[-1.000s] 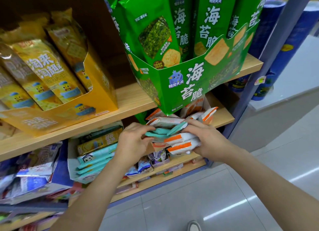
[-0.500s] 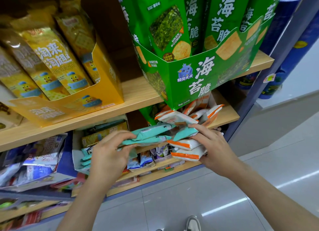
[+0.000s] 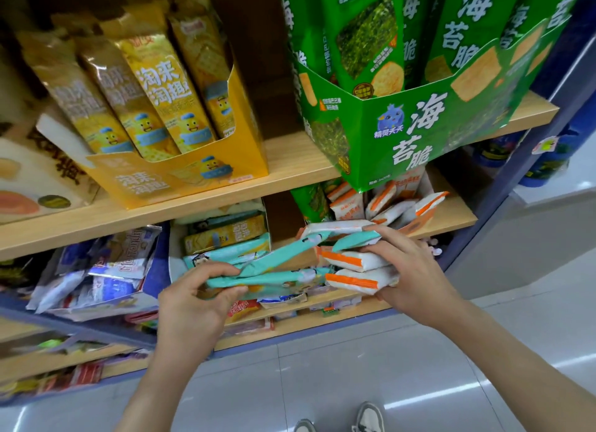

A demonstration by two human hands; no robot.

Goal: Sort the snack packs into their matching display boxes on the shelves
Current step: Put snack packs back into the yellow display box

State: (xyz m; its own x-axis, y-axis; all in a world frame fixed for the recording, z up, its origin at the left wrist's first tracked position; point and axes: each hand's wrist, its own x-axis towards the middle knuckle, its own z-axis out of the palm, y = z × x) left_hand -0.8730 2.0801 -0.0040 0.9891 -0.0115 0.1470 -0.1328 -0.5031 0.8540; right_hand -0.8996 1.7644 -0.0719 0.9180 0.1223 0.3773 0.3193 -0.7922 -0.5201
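My left hand (image 3: 196,297) pinches the ends of two long teal snack packs (image 3: 274,264), held in front of the second shelf. My right hand (image 3: 409,270) grips a stack of white packs with orange bands (image 3: 354,270), with one more teal pack (image 3: 354,239) and a white pack on top. The teal packs bridge the gap between both hands. Behind my left hand stands a white display box (image 3: 175,254) with teal and yellow packs in it. More orange-banded white packs (image 3: 396,205) lie in a box at the right end of the same shelf.
On the upper wooden shelf (image 3: 290,160) stand a yellow cracker box (image 3: 180,173) and a green seaweed-crisp box (image 3: 403,134) that overhangs the edge. A blue box with mixed packs (image 3: 96,270) sits at the lower left. A blue shelf post (image 3: 516,180) is at right. My shoes (image 3: 367,418) are on the grey floor.
My left hand has drawn the teal packs leftward out of the stack, away from my right hand. The view has tilted down and closer to the shelves.
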